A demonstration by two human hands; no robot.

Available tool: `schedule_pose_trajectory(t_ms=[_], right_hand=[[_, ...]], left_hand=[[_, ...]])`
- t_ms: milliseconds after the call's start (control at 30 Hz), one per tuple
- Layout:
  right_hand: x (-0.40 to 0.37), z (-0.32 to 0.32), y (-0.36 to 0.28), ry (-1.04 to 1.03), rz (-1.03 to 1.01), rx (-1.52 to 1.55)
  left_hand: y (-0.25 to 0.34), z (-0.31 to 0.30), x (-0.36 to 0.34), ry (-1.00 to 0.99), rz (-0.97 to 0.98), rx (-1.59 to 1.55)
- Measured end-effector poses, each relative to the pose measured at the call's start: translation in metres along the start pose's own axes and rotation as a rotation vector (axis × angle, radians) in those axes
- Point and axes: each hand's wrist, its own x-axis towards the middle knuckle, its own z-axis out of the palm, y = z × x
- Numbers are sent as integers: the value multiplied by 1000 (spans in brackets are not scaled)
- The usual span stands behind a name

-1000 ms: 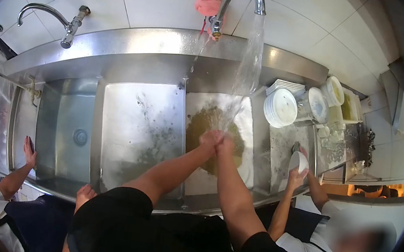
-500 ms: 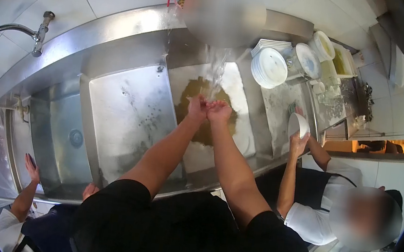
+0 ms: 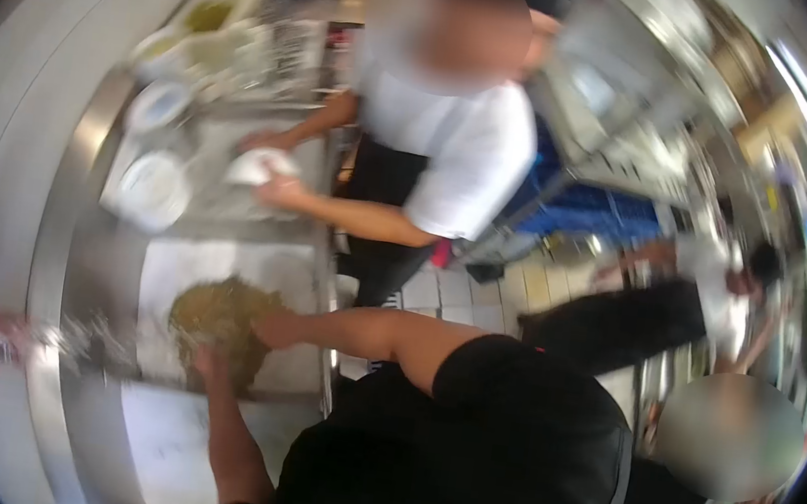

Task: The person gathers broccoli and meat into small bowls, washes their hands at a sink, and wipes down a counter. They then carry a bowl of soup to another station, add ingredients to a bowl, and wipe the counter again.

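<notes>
Murky water (image 3: 219, 315): lying undrained in the sink (image 3: 161, 258).
Left hand (image 3: 205, 361), right hand (image 3: 261, 331): I'm holding both at it; fingers too blurred, cannot tell their spread.

Murky olive water (image 3: 217, 318) pooled in steel sink (image 3: 168, 268) (motion-blurred)

White plates (image 3: 151, 189) beside co-worker's bowl (image 3: 253, 166)

Sink (image 3: 60, 240): bright metal, smooth, wet sheen. Plates (image 3: 154, 189): white, glossy. Shirt (image 3: 461, 440): black matt cloth. Floor (image 3: 464, 295): pale smooth tile.
</notes>
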Motion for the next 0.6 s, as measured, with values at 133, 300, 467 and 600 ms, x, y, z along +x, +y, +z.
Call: schedule_pose_trajectory(t_ms=[133,300,467,600], right_hand=[[-71,-33,9,-12,-1,-207],[-149,-42,20,298,-41,-107],[-226,14,64,291,67,-107],[-346,34,94,-68,358,11]], left_hand=[[14,35,-13,-209,-918,-977],[28,18,-30,-585,-765,-879],[112,0,-40,-21,-39,50],[260,-19,-74,-125,-16,93]])
